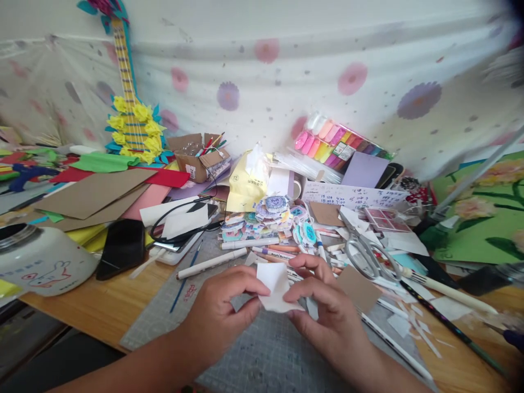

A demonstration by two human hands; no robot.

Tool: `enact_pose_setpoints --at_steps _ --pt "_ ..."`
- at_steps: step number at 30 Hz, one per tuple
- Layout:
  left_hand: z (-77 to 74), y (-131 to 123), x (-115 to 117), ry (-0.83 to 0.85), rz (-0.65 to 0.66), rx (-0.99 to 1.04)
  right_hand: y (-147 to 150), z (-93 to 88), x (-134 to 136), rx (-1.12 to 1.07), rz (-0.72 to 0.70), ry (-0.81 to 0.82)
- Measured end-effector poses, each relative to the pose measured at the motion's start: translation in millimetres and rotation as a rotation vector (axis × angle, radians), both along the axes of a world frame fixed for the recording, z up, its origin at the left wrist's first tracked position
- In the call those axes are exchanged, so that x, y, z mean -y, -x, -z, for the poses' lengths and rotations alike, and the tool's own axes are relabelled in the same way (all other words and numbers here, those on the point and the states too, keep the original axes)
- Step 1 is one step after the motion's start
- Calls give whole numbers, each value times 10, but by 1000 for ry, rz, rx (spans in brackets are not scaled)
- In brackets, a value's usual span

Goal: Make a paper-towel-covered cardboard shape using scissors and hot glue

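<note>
A small piece of white paper (273, 281) is held up above the grey cutting mat (245, 355). My left hand (225, 303) pinches its left edge between thumb and fingertips. On the opposite side, my right hand (323, 305) grips the lower right edge with thumb and index finger, its other fingers curled above. Just behind the hands lie several markers, among them a white marker (212, 263). Beyond them rises a pile of colourful paper cutouts (256, 226). Silver scissors (364, 254) rest to the right of my right hand.
A white jar (49, 262) and a black phone (121, 248) stand and lie at the left. Cardboard sheets (98, 194) are stacked behind them. A box of pencils (198, 158), a yellow bag (248, 183) and a coloured clay pack (341, 143) sit at the back. Paper scraps (417, 322) litter the right.
</note>
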State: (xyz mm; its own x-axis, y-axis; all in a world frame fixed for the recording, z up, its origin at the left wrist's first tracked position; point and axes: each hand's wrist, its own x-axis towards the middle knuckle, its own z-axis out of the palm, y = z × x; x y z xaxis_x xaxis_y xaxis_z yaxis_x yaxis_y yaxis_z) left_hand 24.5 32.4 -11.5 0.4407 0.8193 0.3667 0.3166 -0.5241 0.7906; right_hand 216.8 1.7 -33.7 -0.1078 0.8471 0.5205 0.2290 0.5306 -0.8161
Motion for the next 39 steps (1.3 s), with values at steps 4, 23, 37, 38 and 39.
enact_pose_setpoints --at_steps 4,23,37,38,39 --pt "0 -3 6 -134 -11 17 8 19 -7 -268 -117 291" --pt "6 -82 29 279 -98 83 97 177 -33 -517 16 433" --pt "16 -82 28 271 -108 31 96 88 -9 -509 -70 486" --pt "14 -81 31 274 -107 22 94 76 -6 -490 -77 499" --pt "11 -81 34 280 -104 16 92 64 -3 -471 -80 509"
